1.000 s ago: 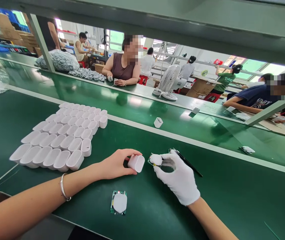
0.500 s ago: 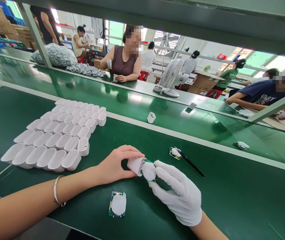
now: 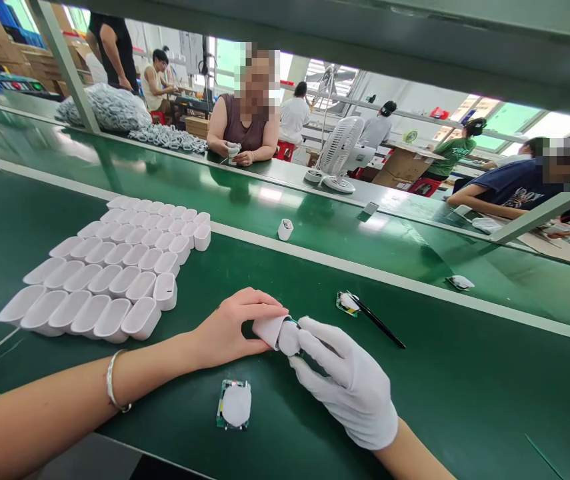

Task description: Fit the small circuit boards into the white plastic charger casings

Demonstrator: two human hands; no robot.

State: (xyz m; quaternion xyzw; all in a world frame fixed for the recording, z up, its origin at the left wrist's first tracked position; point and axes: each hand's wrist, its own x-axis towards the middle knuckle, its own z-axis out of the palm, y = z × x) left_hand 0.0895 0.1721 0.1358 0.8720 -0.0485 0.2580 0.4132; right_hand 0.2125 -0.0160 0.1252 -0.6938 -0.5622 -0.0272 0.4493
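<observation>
My bare left hand [image 3: 237, 328] is closed around a white plastic housing [image 3: 267, 331], its mouth turned to the right. In my white-gloved right hand [image 3: 347, 380], a circuit board with a round white pad [image 3: 289, 338] is pinched between thumb and fingers. Part of that board sits inside the housing's mouth. Below my hands, another padded circuit board [image 3: 235, 405] lies flat on the green bench. Black tweezers [image 3: 377, 321] rest with their tips on a third padded board [image 3: 347, 303] to the right.
Rows of empty white housings [image 3: 115, 280] stand at the left. Beyond a white strip, a filled housing [image 3: 285, 229] and a padded board [image 3: 459, 283] lie on the green belt [image 3: 245, 193]. A fan [image 3: 339, 153] and a co-worker [image 3: 245, 127] are across it.
My right hand has moved left, pushing the board deeper into the housing. On the belt, the filled housing and the board have shifted left. The co-worker across has brought both hands together.
</observation>
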